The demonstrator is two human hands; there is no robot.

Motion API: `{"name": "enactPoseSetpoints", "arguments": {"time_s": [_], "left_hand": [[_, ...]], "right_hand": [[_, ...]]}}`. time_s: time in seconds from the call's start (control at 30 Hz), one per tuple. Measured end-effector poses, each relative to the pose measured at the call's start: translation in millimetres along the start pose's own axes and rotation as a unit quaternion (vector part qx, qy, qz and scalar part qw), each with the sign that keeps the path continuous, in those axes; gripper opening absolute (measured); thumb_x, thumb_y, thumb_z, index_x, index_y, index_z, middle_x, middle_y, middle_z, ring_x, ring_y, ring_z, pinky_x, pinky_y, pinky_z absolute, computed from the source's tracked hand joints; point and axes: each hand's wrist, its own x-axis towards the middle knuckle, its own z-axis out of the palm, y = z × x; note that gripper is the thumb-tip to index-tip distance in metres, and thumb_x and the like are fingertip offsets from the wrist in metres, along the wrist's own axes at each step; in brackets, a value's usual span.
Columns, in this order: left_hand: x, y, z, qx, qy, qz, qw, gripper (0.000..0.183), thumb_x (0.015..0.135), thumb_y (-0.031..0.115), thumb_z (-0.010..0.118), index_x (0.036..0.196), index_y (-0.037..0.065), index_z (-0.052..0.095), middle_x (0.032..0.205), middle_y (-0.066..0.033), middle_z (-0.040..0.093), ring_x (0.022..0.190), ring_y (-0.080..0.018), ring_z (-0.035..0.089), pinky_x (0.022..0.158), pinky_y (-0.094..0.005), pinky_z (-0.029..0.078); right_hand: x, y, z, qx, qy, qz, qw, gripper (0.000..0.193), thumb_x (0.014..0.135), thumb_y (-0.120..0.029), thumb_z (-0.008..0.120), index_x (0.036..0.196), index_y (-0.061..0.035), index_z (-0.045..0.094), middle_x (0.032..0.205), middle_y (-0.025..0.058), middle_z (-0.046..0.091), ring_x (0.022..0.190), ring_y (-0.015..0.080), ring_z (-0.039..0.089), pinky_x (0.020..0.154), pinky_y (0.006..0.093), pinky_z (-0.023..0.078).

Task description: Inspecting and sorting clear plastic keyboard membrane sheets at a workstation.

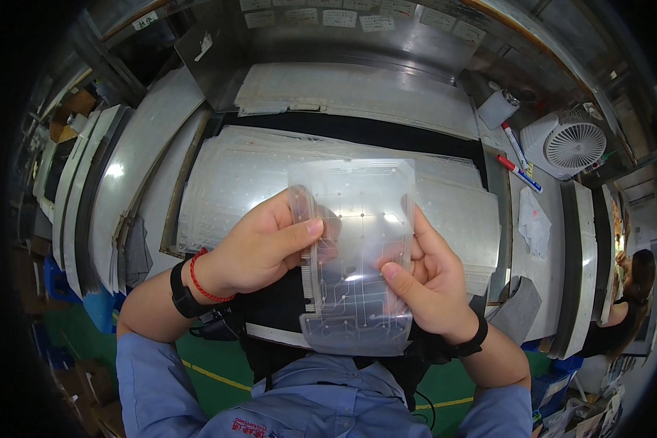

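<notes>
Between my two hands I hold up a clear plastic film sheet [361,241] printed with fine circuit lines and small dots. My left hand [274,233] pinches its left edge, thumb in front and fingers behind. On the other edge my right hand [427,277] grips it the same way, fingers partly seen through the film. The sheet's lower part bends toward me and light glints off it. Behind it lies a wide stack of similar translucent sheets [233,175] on the bench, their edges fanned unevenly.
Farther back lies another row of flat sheets [358,91]. At right are two markers [520,173], a white fan [573,142], a white bottle [496,109] and a crumpled cloth [534,223]. Long panels [135,168] stand at left. Another person [631,306] is at the far right.
</notes>
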Motion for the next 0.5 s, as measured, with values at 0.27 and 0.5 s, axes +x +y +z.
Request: {"name": "enactPoseSetpoints", "arguments": {"time_s": [0.27, 0.5], "left_hand": [[0.6, 6.6, 5.1, 0.061, 0.054, -0.02, 0.996, 0.022, 0.101, 0.016, 0.051, 0.119, 0.002, 0.049, 0.109, -0.0094, 0.063, 0.096, -0.0145, 0.062, 0.086, -0.0314, 0.051], [-2.2, 13.8, 2.5, 0.145, 0.049, 0.008, 0.988, 0.021, 0.099, 0.012, 0.054, 0.116, -0.001, 0.054, 0.107, -0.0091, 0.065, 0.099, -0.0147, 0.063, 0.09, -0.0294, 0.05]], "right_hand": [[-0.1, 1.6, -3.1, -0.048, 0.005, 0.006, 0.999, 0.074, 0.098, -0.002, 0.051, 0.155, -0.004, 0.003, 0.11, 0.0163, 0.062, 0.063, 0.0068, 0.061, 0.054, 0.0191, 0.05], [-1.2, 1.1, -1.6, -0.088, 0.004, -0.022, 0.996, 0.074, 0.097, -0.001, 0.051, 0.155, -0.0039, 0.004, 0.105, 0.0143, 0.063, 0.061, 0.0074, 0.06, 0.053, 0.0189, 0.049]]}}
